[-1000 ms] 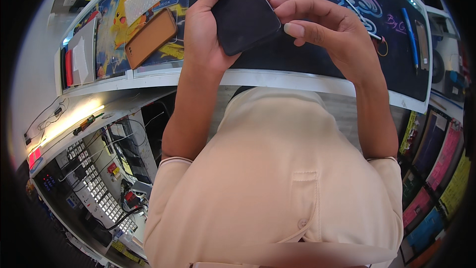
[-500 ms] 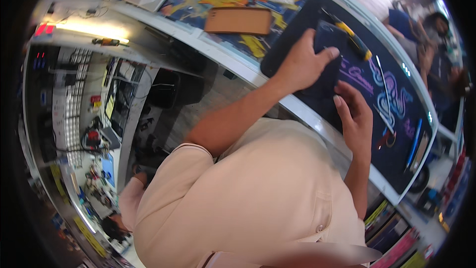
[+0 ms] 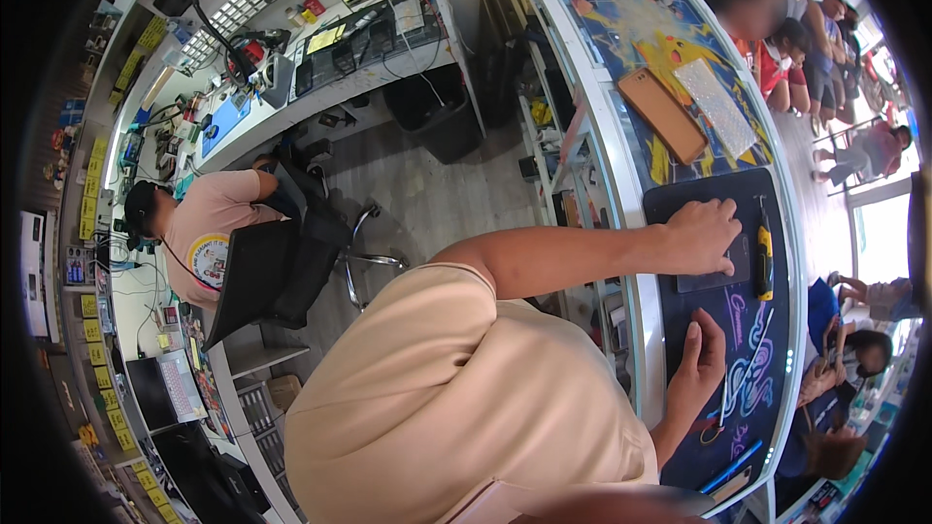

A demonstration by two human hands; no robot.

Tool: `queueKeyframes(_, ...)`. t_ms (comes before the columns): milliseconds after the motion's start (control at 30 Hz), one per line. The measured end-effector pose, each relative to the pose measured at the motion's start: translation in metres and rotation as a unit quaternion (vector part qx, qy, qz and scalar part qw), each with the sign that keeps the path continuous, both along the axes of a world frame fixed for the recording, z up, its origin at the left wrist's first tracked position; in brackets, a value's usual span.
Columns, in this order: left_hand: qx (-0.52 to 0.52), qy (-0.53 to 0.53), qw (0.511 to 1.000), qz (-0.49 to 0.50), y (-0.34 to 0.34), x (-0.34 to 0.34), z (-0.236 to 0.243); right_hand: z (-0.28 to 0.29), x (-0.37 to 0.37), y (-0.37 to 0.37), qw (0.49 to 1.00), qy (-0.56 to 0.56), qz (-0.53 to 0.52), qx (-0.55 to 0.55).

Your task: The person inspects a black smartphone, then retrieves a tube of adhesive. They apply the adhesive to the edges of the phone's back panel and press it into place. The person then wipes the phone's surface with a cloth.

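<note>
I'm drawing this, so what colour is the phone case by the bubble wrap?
The phone case is orange-brown, as the head view shows.

Two bare hands: left hand [image 3: 697, 236], right hand [image 3: 699, 359]. One dark smartphone [image 3: 709, 281], one brown phone case [image 3: 663, 117], one bubble-wrap sheet [image 3: 715, 108], one yellow-black screwdriver [image 3: 764, 262], one blue pen [image 3: 730, 467]. One seated co-worker [image 3: 209, 218], one swivel chair [image 3: 254, 274], one black bin [image 3: 439, 121]. People [image 3: 827, 49] beyond counter [image 3: 648, 315]: roughly nine, overlapping, exact count unclear.

1. Bright overall; white daylight glares at far right.
2. The black, open-topped plastic bin [image 3: 442, 131] sits in shade.
3. Fisheye bends the long, white-edged counter [image 3: 594, 87]; corners black.
4. Bottom edge blurred.
</note>
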State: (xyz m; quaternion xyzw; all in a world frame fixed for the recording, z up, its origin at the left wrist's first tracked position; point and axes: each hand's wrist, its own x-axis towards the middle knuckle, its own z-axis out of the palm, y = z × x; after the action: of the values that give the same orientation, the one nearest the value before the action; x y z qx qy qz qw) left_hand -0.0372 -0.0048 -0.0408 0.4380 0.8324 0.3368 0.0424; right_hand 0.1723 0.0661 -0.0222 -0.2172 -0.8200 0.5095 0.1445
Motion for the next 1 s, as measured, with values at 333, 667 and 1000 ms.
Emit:
queueKeyframes(333,0.29,-0.091,0.952,0.036,-0.091,-0.025,0.007,0.015,-0.017,-0.033,0.986,0.16,0.042,-0.029)
queueKeyframes(667,0.424,-0.143,0.746,0.493,-0.417,-0.161,-0.101,-0.022,-0.198,-0.198,0.949,-0.007,0.267,-0.164)
queueKeyframes(1000,0.435,-0.115,0.677,0.582,-0.674,-0.338,-0.152,-0.048,-0.382,-0.389,0.911,-0.264,0.315,-0.029)
